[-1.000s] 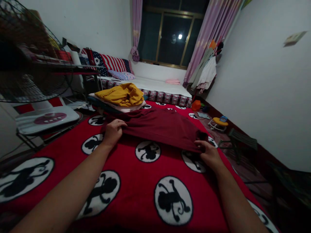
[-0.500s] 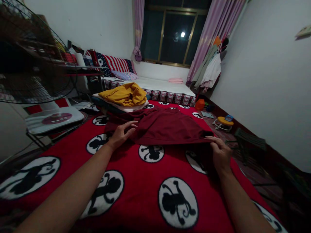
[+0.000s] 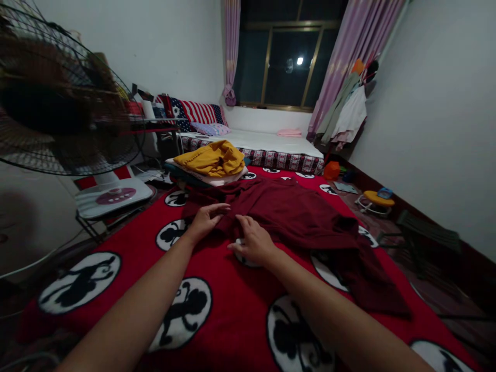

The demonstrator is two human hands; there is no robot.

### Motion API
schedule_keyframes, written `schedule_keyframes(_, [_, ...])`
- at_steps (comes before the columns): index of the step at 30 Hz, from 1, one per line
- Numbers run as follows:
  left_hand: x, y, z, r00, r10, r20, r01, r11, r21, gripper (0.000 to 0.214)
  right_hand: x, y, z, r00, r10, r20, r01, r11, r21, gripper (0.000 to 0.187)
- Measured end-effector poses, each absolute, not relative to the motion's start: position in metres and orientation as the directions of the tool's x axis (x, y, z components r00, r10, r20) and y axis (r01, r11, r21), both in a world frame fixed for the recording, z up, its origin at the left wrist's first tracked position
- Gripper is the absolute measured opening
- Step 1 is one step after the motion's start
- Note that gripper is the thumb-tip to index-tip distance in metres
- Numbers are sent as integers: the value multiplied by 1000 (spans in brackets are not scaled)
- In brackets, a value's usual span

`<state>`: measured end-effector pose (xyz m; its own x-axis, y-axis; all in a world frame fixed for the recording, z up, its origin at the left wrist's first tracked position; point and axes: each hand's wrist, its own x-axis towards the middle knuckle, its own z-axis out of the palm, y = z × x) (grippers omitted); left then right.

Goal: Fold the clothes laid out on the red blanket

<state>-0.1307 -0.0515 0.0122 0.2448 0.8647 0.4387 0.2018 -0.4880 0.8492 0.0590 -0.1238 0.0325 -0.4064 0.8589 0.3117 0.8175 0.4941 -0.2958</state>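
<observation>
A dark red garment (image 3: 294,214) lies spread on a red blanket (image 3: 232,310) printed with black-and-white monkey circles. My left hand (image 3: 207,221) rests on the garment's near left edge, fingers loosely curled and pinching the cloth. My right hand (image 3: 253,243) sits close beside it on the same near edge, fingers bent down onto the fabric. A bunched corner of the garment (image 3: 360,263) trails off toward the right side of the blanket.
A folded pile topped by a yellow cloth (image 3: 211,159) lies behind the garment. A standing fan (image 3: 65,103) fills the left side. A bed (image 3: 267,144) stands under the window. Clothes (image 3: 349,116) hang at right; a small yellow stool (image 3: 374,199) is on the floor.
My right hand has left the garment's right corner and come across to the left, next to my left hand. The right side of the garment now lies bunched. The view has shifted left.
</observation>
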Motion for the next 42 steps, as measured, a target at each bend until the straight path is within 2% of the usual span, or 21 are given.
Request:
schedule_keyframes(2, [-130, -52, 11, 265, 864, 427, 221, -486, 846, 46, 45, -111, 22, -334, 895, 296, 876, 411, -253, 85])
schedule_keyframes(3, [-129, -53, 11, 274, 859, 432, 238, -496, 835, 47, 41, -106, 19, -298, 904, 306, 899, 374, -227, 80])
schedule_keyframes(6, [-127, -53, 11, 292, 824, 486, 326, -563, 759, 38, 39, -91, 14, -211, 916, 342, 936, 291, -200, 38])
schedule_keyframes(8, [-127, -52, 13, 284, 800, 528, 390, -600, 699, 32, 46, -81, 11, -138, 917, 375, 909, 268, -320, 18])
schedule_keyframes(9, [-128, -51, 14, 274, 791, 547, 418, -610, 673, 30, 52, -75, 9, -57, 913, 405, 846, 260, -465, 14])
schedule_keyframes(11, [-130, -50, 16, 254, 779, 574, 463, -619, 634, 31, 69, -61, 4, 195, 884, 425, 571, 250, -782, 11])
schedule_keyframes(13, [-134, -49, 16, 262, 768, 584, 503, -625, 597, 35, 89, -48, -2, 428, 834, 348, 263, 253, -931, 20])
schedule_keyframes(15, [-137, -48, 15, 306, 771, 558, 572, -618, 539, 47, 109, -37, -8, 537, 796, 278, 116, 257, -960, 32])
schedule_keyframes(18, [-136, -46, 9, 364, 808, 463, 732, -555, 394, 71, 127, -28, -15, 579, 787, 214, -4, 265, -964, 38])
schedule_keyframes(20, [-133, -43, 8, 360, 832, 422, 815, -500, 292, 56, 130, -26, -17, 589, 787, 182, -74, 277, -958, 37])
schedule_keyframes(22, [-133, -38, 9, 296, 842, 451, 856, -443, 265, 30, 129, -26, -18, 592, 789, 165, -122, 289, -949, 34])
schedule_keyframes(23, [-136, -34, 10, 223, 838, 499, 864, -407, 298, 22, 128, -26, -17, 589, 792, 162, -138, 296, -945, 33])
schedule_keyframes(25, [-148, -26, 11, -30, 786, 617, 843, -311, 438, 19, 123, -30, -13, 577, 800, 165, -159, 308, -938, 30])
schedule_keyframes(27, [-168, -18, 11, -332, 658, 676, 777, -216, 592, 24, 115, -37, -8, 505, 840, 196, -155, 312, -937, 28])
schedule_keyframes(29, [-188, -16, 10, -520, 519, 679, 724, -154, 673, 33, 104, -48, -2, 297, 915, 273, -100, 314, -944, 27])
schedule_keyframes(31, [-200, -19, 12, -572, 416, 707, 730, -134, 670, 42, 90, -61, 2, -8, 939, 344, -7, 344, -939, 34])
schedule_keyframes(34, [-188, -35, 23, -429, 383, 819, 821, -213, 529, 43, 70, -80, 6, -329, 870, 366, 202, 444, -873, 49])
schedule_keyframes(36, [-165, -46, 31, -201, 472, 859, 837, -373, 400, 31, 60, -90, 8, -440, 824, 358, 352, 525, -775, 56])
schedule_keyframes(39, [-130, -60, 35, 193, 590, 784, 683, -655, 324, 21, 56, -103, 12, -521, 759, 391, 399, 622, -674, 50])
schedule_keyframes(42, [-118, -63, 31, 391, 614, 686, 546, -755, 364, 24, 71, -120, 20, -458, 774, 437, 351, 609, -711, 39])
